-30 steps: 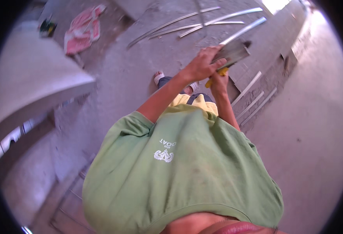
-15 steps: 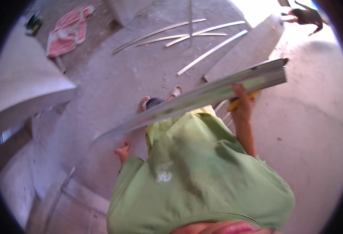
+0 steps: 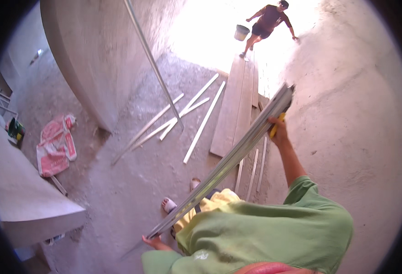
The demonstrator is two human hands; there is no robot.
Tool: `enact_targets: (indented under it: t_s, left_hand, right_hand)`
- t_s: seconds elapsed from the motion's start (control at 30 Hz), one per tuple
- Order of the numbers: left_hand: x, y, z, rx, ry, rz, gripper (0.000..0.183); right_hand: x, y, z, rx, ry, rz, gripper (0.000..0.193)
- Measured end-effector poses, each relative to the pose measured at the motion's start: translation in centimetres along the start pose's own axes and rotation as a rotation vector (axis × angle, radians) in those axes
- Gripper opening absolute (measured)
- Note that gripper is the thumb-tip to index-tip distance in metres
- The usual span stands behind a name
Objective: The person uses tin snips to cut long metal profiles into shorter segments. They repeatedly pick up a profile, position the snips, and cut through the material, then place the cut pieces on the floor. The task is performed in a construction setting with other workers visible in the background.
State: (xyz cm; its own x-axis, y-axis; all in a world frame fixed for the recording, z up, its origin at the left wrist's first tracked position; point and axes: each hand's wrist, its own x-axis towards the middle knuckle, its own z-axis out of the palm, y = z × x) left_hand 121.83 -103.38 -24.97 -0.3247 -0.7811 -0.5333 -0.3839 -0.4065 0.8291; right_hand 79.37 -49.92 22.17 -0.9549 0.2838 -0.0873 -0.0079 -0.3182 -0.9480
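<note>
A bundle of long silvery metal channels (image 3: 228, 164) runs slantwise across my body, from low on the left to higher on the right. Near its upper end my right hand (image 3: 279, 132) is closed around it, with a small yellow-handled tool (image 3: 276, 124) also in that grip; the tool's kind is hidden. At the lower end my left hand (image 3: 156, 242) has its fingers against the channels, gripping them. The bundle passes over my sandalled feet and yellow shorts.
Several thin metal strips (image 3: 204, 122) lie crossed on the dusty floor, near a leaning pole (image 3: 153, 61). Wide boards (image 3: 233, 109) lead toward a bright opening, where another person (image 3: 269, 23) carries a bucket (image 3: 241, 33). A red-and-white sack (image 3: 57, 145) lies at left beside a curved ledge (image 3: 41, 219).
The channel bundle has swung steeper, its left end nearer me. My left hand, free before, now holds that end. The view has turned, and the other person shows in full with a bucket.
</note>
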Motion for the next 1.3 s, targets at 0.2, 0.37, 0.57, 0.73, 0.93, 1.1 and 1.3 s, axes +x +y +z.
enact_targets:
  t_s: [0.2,0.37,0.57,0.73,0.93,1.1,1.3]
  left_hand:
    - [-1.5,16.0,-5.4,-0.974,0.335,0.032,0.042]
    - [-14.5,38.6,-5.4,-0.997,0.628,0.363,0.051]
    - [-26.6,50.4,3.0,-0.691,0.501,0.905,0.046]
    - [-30.5,51.8,11.8,-0.273,0.344,1.202,0.057]
    - [-29.8,44.9,19.0,0.246,0.023,1.608,0.065]
    - [-26.7,31.6,15.5,0.406,-0.540,1.348,0.050]
    - [-26.1,22.5,6.1,0.628,-0.879,1.323,0.037]
  right_hand:
    - [5.4,11.5,-6.2,-0.014,-0.096,0.479,0.031]
    - [0.2,25.2,-13.5,-0.269,0.039,1.264,0.040]
    - [-9.1,29.2,-16.0,-0.336,-0.154,1.446,0.026]
    - [-11.5,29.6,-17.0,-0.403,-0.275,1.234,0.025]
    - [-12.6,21.7,-11.9,-0.318,-0.268,0.809,0.019]
    - [-17.4,12.8,-4.5,0.056,-0.403,0.452,0.036]
    - [-26.4,7.7,-1.8,0.712,-0.300,0.274,0.074]
